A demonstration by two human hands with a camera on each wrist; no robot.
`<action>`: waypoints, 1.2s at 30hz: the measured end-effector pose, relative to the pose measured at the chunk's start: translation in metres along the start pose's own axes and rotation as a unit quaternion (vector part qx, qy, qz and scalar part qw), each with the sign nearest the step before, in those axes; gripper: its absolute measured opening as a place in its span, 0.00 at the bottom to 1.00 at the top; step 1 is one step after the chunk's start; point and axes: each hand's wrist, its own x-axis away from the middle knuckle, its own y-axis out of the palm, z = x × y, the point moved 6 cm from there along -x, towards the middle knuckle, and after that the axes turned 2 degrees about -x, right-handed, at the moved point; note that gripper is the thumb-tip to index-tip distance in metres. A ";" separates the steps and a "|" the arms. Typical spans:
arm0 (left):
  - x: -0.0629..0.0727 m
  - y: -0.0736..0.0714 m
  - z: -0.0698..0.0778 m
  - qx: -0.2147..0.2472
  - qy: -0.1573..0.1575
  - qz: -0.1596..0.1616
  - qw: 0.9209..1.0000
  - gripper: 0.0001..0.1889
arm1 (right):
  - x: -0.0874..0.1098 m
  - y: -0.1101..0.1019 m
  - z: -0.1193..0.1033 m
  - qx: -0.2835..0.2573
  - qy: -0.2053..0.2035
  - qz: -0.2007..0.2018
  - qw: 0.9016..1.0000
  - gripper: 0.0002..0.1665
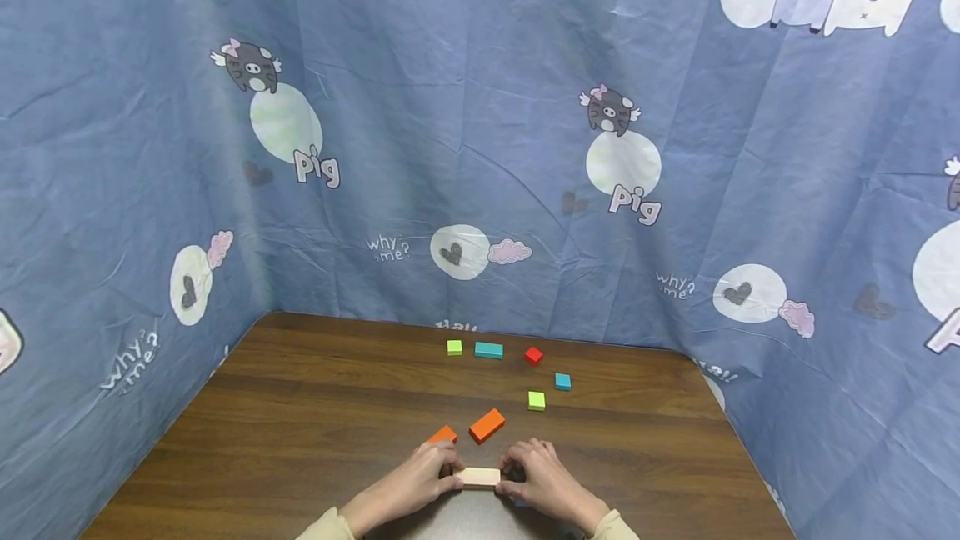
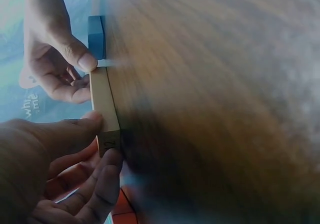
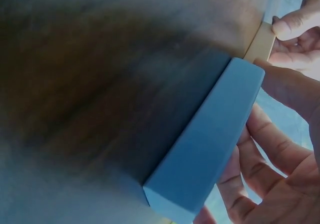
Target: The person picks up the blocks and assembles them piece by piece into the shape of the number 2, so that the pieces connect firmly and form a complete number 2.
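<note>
A pale wooden block [image 1: 480, 477] lies crosswise on the table near the person's side. The left hand [image 1: 420, 480] pinches its left end between thumb and fingers. At the other end, the right hand [image 1: 546, 480] grips it with thumb and fingertips. Dark printed marks show on the block's end face in the left wrist view. Close beside the right hand, a long blue block [image 3: 205, 139] rests on the table; in the head view that hand mostly covers it. An orange block [image 1: 444, 434] sits just beyond the left hand, partly hidden by it.
Another orange block [image 1: 487, 425] lies ahead of the hands. Farther back are a lime block [image 1: 536, 401], a blue block [image 1: 562, 382], a red block [image 1: 533, 355], a teal block [image 1: 489, 350] and a second lime block [image 1: 454, 347]. A blue curtain [image 1: 420, 148] surrounds the brown table [image 1: 300, 407].
</note>
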 end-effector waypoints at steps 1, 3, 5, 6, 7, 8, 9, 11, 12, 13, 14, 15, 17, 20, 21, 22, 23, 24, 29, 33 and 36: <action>0.000 0.000 0.000 0.000 0.001 0.000 1.000 0.07 | 0.000 0.000 0.000 0.000 -0.001 0.000 1.000 0.12; 0.000 0.000 0.000 -0.002 0.001 0.000 1.000 0.07 | 0.001 -0.001 0.000 0.000 -0.004 0.001 1.000 0.12; 0.000 -0.001 0.001 -0.005 0.002 0.001 1.000 0.07 | 0.002 -0.002 0.000 -0.001 -0.006 0.001 1.000 0.13; 0.000 -0.001 0.001 -0.006 0.002 0.001 1.000 0.06 | 0.002 -0.003 0.000 -0.002 -0.007 0.000 1.000 0.13; 0.000 -0.002 0.001 -0.006 0.002 0.001 1.000 0.06 | 0.003 -0.004 0.000 -0.004 -0.009 0.001 1.000 0.14; -0.001 -0.002 0.001 -0.006 0.001 0.001 1.000 0.06 | 0.004 -0.005 0.001 -0.007 -0.010 0.000 1.000 0.15; -0.001 -0.002 0.002 -0.004 0.001 0.000 1.000 0.06 | 0.004 -0.006 0.000 -0.010 -0.010 -0.001 1.000 0.15; -0.001 -0.003 0.002 0.001 -0.001 -0.002 1.000 0.06 | 0.006 -0.009 0.001 -0.015 -0.011 -0.002 1.000 0.17; -0.002 -0.003 0.002 0.003 -0.002 -0.003 1.000 0.06 | 0.006 -0.011 0.001 -0.016 -0.011 -0.002 1.000 0.17; -0.002 -0.003 0.002 0.005 -0.001 -0.005 1.000 0.06 | 0.007 -0.012 0.001 -0.016 -0.012 -0.001 1.000 0.18; -0.002 -0.003 0.003 0.006 -0.002 -0.005 1.000 0.06 | 0.007 -0.014 0.002 -0.017 -0.010 -0.002 1.000 0.19; -0.002 -0.003 0.003 0.005 -0.001 -0.005 1.000 0.06 | 0.008 -0.016 0.003 -0.015 -0.009 -0.002 1.000 0.19; -0.002 -0.003 0.003 0.007 -0.002 -0.006 1.000 0.06 | 0.009 -0.019 0.005 -0.018 -0.001 -0.008 1.000 0.20; -0.001 -0.002 0.002 0.011 -0.006 -0.007 1.000 0.06 | 0.012 -0.023 0.010 -0.030 0.019 -0.025 0.999 0.22; -0.001 -0.002 0.002 0.013 -0.008 -0.008 1.000 0.06 | 0.014 -0.024 0.011 -0.034 0.025 -0.032 0.999 0.22; -0.001 -0.001 0.001 0.016 -0.010 -0.009 1.000 0.06 | 0.015 -0.026 0.012 -0.036 0.028 -0.038 0.998 0.22; -0.001 -0.001 0.001 0.018 -0.012 -0.010 1.000 0.06 | 0.016 -0.028 0.013 -0.038 0.031 -0.042 0.998 0.23; -0.001 -0.001 0.001 0.021 -0.014 -0.010 1.000 0.06 | 0.017 -0.030 0.014 -0.038 0.032 -0.044 0.998 0.23; -0.001 0.000 0.001 0.021 -0.012 -0.006 1.000 0.06 | 0.025 -0.038 0.018 -0.021 0.032 -0.046 0.998 0.26; -0.001 0.000 0.001 0.017 -0.008 -0.004 1.000 0.06 | 0.029 -0.040 0.019 -0.009 0.030 -0.047 0.998 0.27; -0.001 -0.001 0.001 0.014 -0.008 -0.005 1.000 0.06 | 0.030 -0.039 0.020 -0.009 0.027 -0.049 0.998 0.26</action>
